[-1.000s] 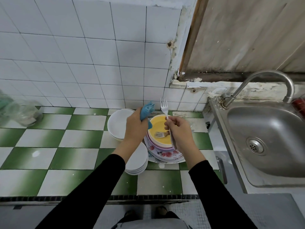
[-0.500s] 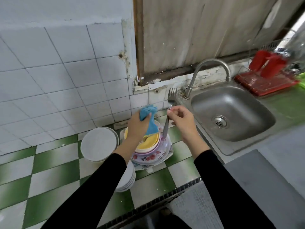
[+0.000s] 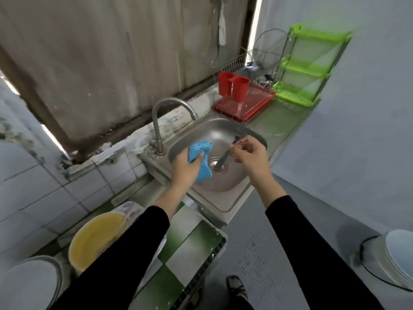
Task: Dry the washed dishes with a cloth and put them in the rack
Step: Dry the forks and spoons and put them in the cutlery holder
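Pinching the fork near its neck, the right hand is carrying a light, stiff, probably slick utensil, while the left hand is clutching the soft cloth.

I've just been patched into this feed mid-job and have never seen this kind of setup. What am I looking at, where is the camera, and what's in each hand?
There is no machine here: these are a person's two bare hands in black sleeves. The single camera sits on the person's head, looking forward and down, so you see what they see.

The left hand has its grip on a bunched blue cloth. The right hand pinches a metal fork by one end, above the steel sink with its curved tap.

Beyond the sink stands the red dish rack with a red cutlery holder, then a green plastic shelf. At lower left, on the green-and-white tiled counter, wait a yellow bowl and white plates.
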Available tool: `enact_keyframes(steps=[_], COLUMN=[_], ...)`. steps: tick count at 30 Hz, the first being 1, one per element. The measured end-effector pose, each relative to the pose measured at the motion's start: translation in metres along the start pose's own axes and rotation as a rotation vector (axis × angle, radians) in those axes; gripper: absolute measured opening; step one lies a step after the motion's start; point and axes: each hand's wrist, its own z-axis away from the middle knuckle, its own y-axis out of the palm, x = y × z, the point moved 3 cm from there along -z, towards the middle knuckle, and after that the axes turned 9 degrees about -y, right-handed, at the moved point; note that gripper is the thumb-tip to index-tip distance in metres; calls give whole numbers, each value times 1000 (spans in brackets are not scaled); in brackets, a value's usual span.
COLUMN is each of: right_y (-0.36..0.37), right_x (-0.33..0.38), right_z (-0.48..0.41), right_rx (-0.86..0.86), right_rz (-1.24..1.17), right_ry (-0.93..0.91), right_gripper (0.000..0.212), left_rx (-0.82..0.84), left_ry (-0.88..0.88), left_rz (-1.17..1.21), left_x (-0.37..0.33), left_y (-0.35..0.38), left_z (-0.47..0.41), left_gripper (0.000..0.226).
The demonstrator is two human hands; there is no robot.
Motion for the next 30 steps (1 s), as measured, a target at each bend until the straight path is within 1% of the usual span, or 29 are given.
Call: enact_keyframes(steps=[4, 6, 9, 10, 12, 13, 16, 17, 19, 21, 30], right_y=[-45, -64, -87, -93, -102, -104, -105, -103, -98, -92, -57], right_x=[-18, -24, -32, -32, -28, -25, -19, -20, -22, -26, -49], right_z=[-53, -86, -139, -157, -189, -205, -246, -258, -280, -297, -332], right_rx=[-60, -92, -138, -150, -157, -157, -162, -161, -157, -154, -106], right_rz=[3, -1, 16, 15, -20, -42, -68, -67, -55, -30, 274], right_ry=[-16, -28, -69, -83, -132, -164, -239, -247, -249, -256, -204], right_gripper=[11, 11, 17, 16, 5, 7, 21, 19, 9, 10, 17], left_rx=[-23, -42, -49, -66, -133, -166, -237, -255, -278, -288, -288], left_ry=[39, 52, 61, 68, 93, 102, 120, 123, 121, 122, 113], left_rz=[-14, -5, 27, 43, 42, 32, 46, 48, 49, 47, 5], left_x=[-27, -43, -70, -78, -96, -104, -122, -127, -134, -139, -133], left_y=[57, 87, 127, 137, 151, 156, 164, 165, 168, 170, 170], left_z=[-35, -58, -96, -109, -134, -145, -178, -189, -209, -225, -248], left_gripper=[19, 19, 20, 21, 22, 22, 23, 23, 24, 24, 27])
